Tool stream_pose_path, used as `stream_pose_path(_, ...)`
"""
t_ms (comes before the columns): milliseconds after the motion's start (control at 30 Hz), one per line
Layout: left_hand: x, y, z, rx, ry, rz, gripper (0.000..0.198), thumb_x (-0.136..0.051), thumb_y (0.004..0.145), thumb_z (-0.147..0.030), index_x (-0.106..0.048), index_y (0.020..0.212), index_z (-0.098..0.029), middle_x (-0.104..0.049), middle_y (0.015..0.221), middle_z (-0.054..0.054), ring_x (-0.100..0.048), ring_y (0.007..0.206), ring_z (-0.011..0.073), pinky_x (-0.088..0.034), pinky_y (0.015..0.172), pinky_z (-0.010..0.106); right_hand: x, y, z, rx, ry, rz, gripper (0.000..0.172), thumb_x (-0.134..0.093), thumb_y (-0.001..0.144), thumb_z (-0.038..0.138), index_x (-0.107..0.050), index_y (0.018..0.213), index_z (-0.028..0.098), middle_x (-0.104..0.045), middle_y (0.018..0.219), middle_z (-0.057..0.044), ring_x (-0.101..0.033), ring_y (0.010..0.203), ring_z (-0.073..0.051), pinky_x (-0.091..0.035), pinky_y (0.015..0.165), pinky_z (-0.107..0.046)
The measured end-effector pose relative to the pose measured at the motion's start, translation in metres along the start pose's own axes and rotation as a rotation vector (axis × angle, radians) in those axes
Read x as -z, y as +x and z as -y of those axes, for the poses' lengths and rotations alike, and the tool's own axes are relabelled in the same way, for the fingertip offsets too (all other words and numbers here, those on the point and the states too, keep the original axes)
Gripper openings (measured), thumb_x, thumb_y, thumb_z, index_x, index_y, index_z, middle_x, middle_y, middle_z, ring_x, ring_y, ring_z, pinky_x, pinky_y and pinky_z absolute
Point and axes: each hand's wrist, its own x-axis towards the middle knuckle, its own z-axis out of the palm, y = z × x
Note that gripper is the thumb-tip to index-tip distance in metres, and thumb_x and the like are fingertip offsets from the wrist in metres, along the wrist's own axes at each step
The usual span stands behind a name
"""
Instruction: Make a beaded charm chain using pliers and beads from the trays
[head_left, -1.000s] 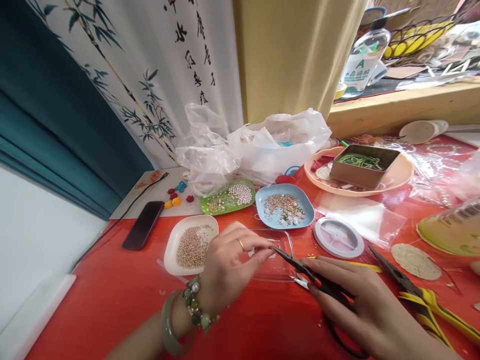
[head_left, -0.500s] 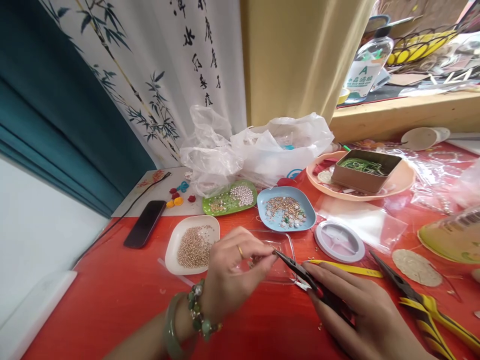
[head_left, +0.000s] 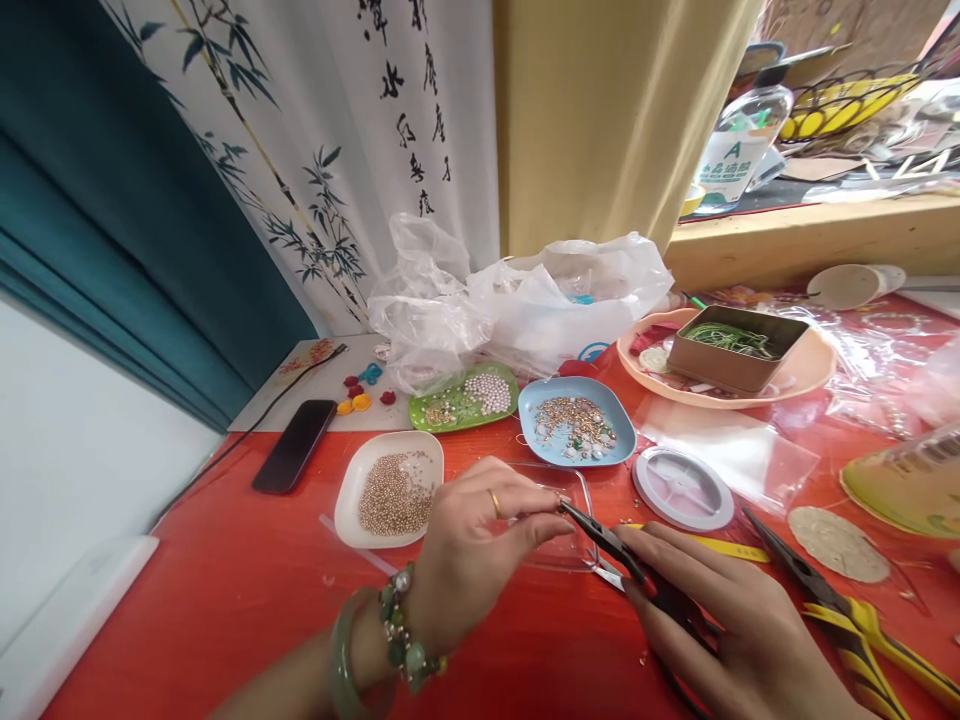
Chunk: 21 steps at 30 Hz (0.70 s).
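My right hand (head_left: 720, 610) is wrapped round a pair of black-handled long-nose pliers (head_left: 604, 537), their jaws pointing left. My left hand (head_left: 480, 550), with a ring, a beaded bracelet and a green bangle, is curled, its index fingertip at the plier tips. A tiny thing sits there, too small to name; the thumb tip hangs slightly below. Beneath the fingers lies a clear plastic tray (head_left: 587, 490), partly covered by my left hand. A silver pointed tip (head_left: 606, 574) shows below the pliers, the rest hidden by my right hand.
A white dish (head_left: 345, 500) of gold beads, a green dish (head_left: 450, 425) and a blue dish (head_left: 626, 440) of beads stand behind. Yellow-handled pliers (head_left: 840, 610) lie at right, near a round lidded case (head_left: 682, 490). A phone (head_left: 295, 447) lies at left.
My left thumb has dropped a little away from the index fingertip. The pliers stay at the fingertips in my right hand. The whole view has shifted slightly.
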Motion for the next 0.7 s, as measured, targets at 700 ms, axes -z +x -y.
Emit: stream_pose_path(700,0.006,0.001,-0.007,-0.1,0.162,0.084,0.002,-0.062,0.075,-0.013,-0.064,0.074,-0.014,-0.066,0.065,0.004,-0.055,0.061,0.0129,-0.049,0.055,0.025,0.007,0.012,0.006,0.136,-0.012,-0.067,0.031,-0.041,0.077,0.008,-0.055,0.104,0.016,-0.066,0.076,-0.009,-0.065,0.064,-0.017,-0.052,0.049,-0.022)
